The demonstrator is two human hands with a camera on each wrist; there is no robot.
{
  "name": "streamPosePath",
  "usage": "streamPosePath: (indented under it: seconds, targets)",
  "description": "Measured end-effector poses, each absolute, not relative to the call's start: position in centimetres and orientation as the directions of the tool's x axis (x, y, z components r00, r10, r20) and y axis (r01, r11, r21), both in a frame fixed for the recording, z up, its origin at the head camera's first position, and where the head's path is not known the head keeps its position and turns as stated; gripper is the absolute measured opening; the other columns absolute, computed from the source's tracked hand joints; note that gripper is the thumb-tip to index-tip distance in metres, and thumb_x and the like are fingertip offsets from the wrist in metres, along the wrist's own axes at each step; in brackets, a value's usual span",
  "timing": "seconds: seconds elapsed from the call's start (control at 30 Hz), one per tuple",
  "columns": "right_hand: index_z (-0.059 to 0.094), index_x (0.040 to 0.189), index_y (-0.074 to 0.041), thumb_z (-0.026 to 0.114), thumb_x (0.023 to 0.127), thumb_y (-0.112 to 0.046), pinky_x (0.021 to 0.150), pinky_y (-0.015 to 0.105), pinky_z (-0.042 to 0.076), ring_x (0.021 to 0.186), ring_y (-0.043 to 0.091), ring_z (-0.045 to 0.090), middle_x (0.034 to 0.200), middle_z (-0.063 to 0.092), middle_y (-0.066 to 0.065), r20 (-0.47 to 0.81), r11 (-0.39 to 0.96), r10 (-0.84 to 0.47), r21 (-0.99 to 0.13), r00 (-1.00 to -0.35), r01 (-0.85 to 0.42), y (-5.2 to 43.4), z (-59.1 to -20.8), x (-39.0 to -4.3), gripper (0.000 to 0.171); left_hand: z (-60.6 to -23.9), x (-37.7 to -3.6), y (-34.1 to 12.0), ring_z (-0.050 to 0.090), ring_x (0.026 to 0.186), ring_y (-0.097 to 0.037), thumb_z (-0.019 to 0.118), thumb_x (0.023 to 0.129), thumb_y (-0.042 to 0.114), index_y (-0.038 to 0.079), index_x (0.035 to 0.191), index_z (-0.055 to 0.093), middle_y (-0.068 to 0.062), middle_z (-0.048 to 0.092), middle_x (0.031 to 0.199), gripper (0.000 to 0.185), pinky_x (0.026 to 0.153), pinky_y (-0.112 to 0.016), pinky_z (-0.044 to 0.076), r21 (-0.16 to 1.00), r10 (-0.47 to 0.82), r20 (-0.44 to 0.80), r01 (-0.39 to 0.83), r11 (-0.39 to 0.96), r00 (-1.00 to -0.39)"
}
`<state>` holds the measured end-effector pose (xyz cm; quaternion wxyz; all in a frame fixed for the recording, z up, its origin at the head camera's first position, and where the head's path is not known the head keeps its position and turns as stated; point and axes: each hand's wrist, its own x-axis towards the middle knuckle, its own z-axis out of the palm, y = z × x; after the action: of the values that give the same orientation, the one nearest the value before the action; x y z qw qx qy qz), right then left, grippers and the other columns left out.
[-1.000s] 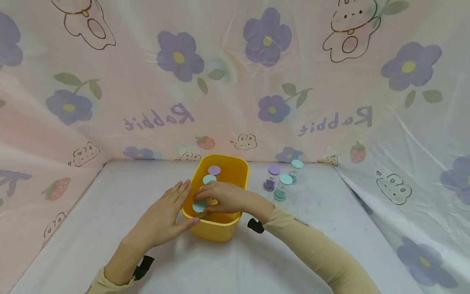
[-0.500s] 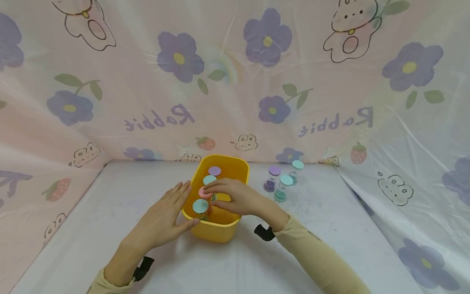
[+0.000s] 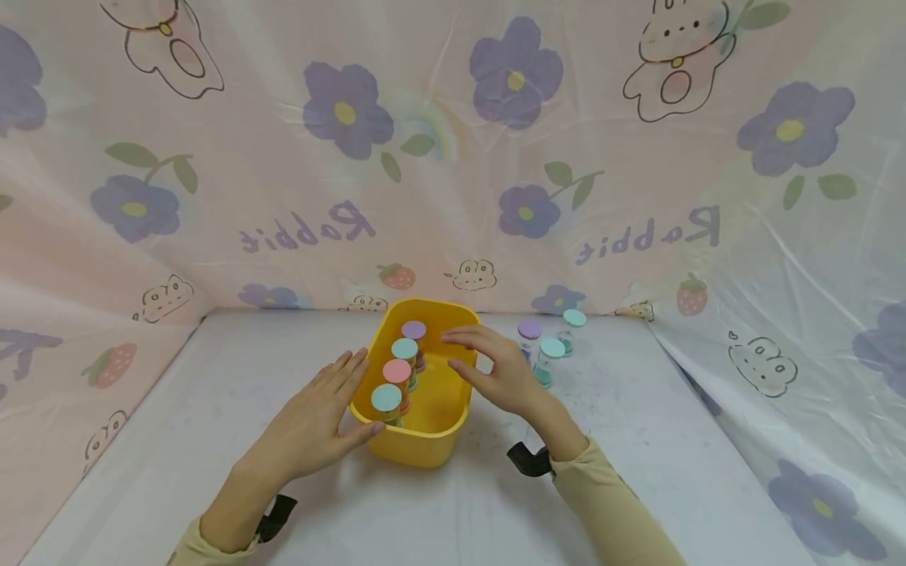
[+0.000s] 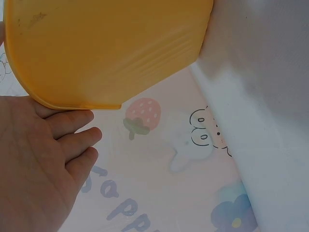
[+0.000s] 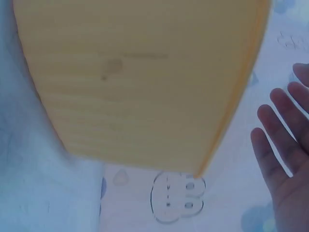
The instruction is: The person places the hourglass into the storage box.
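Note:
A yellow bin (image 3: 453, 436) stands in the middle of the table. Inside it, along its left side, stand several small jars in a row with a purple lid (image 3: 414, 329), a teal lid (image 3: 404, 348), a pink lid (image 3: 396, 370) and a teal lid (image 3: 386, 397). My left hand (image 3: 320, 415) lies flat with straight fingers against the bin's left wall (image 4: 111, 53). My right hand (image 3: 493, 368) hovers open over the bin's right rim and holds nothing. The right wrist view shows the bin's wall (image 5: 145, 82) with my right fingers (image 5: 280, 145) beside it.
Three more jars stand on the table right of the bin, with a purple lid (image 3: 528, 328) and two teal lids (image 3: 551, 346) (image 3: 574, 317). A plastic sheet printed with flowers and rabbits (image 3: 453, 157) walls the back and both sides.
My right hand has let go of the pink-lidded jar, which now stands in the row, and has risen out of the bin toward the right. My left hand has not moved.

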<state>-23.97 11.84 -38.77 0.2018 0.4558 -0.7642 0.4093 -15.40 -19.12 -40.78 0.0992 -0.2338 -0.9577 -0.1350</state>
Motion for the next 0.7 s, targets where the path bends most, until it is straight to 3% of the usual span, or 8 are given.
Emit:
streamPosePath:
  seconds: [0.13, 0.3, 0.7]
  targets:
    - [0.07, 0.126, -0.001, 0.076, 0.09, 0.006, 0.088, 0.04, 0.061, 0.11, 0.027, 0.068, 0.125, 0.072, 0.012, 0.728, 0.261, -0.451, -0.445, -0.516, -0.856, 13.3, -38.9, -24.2, 0.038, -40.8, -15.3, -19.1, 0.025, 0.157, -0.036, 0.054, 0.097, 0.071, 0.0, 0.162, 0.03, -0.015, 0.025, 0.171, 0.099, 0.126, -0.056, 0.025, 0.211, 0.423, 0.258, 0.478, 0.852, -0.868]
    - [0.07, 0.13, -0.002, 0.074, 0.09, 0.007, 0.091, 0.04, 0.061, 0.112, 0.029, 0.068, 0.129, 0.071, 0.012, 0.745, 0.314, -0.354, -0.474, -0.565, -0.822, 15.8, -39.0, -24.7, 0.041, -40.8, -15.3, -19.1, 0.024, 0.157, -0.035, 0.053, 0.097, 0.071, 0.0, 0.162, 0.03, -0.014, 0.023, 0.171, 0.099, 0.126, -0.056, 0.025, 0.209, 0.422, 0.257, 0.477, 0.854, -0.869]
    - [0.071, 0.128, 0.001, 0.075, 0.092, 0.003, 0.098, 0.017, 0.048, 0.119, 0.031, 0.063, 0.131, 0.069, 0.014, 0.722, 0.493, -0.196, -0.513, -0.663, -0.703, 21.2, -40.8, -25.9, 0.037, -40.7, -15.3, -19.1, 0.024, 0.157, -0.035, 0.053, 0.097, 0.072, 0.001, 0.163, 0.029, -0.013, 0.023, 0.171, 0.1, 0.126, -0.056, 0.026, 0.207, 0.421, 0.253, 0.474, 0.856, -0.871]
